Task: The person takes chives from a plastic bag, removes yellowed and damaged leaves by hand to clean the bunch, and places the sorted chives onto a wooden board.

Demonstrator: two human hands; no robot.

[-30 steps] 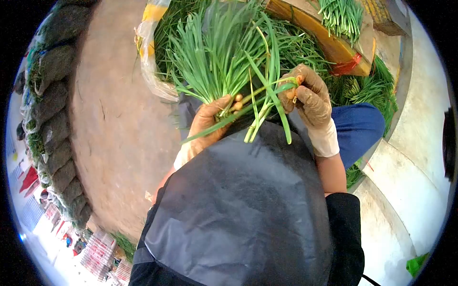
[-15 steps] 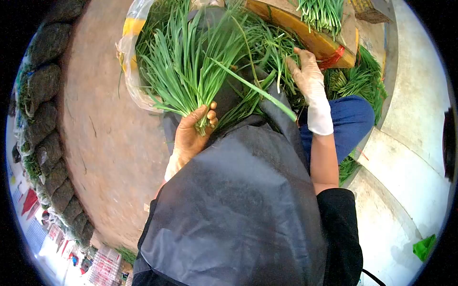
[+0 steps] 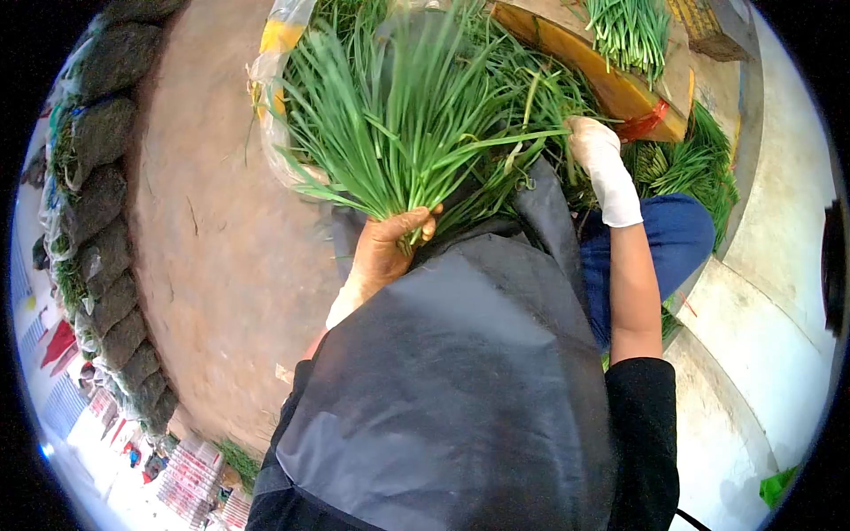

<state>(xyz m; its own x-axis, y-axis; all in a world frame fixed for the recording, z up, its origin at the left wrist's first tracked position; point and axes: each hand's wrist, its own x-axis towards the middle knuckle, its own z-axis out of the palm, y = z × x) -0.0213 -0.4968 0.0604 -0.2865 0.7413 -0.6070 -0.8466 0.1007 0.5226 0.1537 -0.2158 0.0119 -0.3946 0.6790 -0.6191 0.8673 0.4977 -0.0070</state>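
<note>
Gripping the green bunch (image 3: 381,150) by its stem ends in front of the apron (image 3: 460,380), the left hand (image 3: 390,237) is wrapped around it. The right hand (image 3: 591,137) curls at the tip of one long leaf (image 3: 518,139); its grip is unclear. The leaves look light, limp, easily bruised; firmer stem ends suit holding. The board (image 3: 593,71) limits rightward travel; the floor (image 3: 204,177) leaves room leftward.

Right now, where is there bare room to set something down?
Mostly bare: brown floor between the dark sacks and clear plastic bag; pale slabs right of the blue trouser leg. Crowded: chive-like greens around left hand and right hand.
</note>
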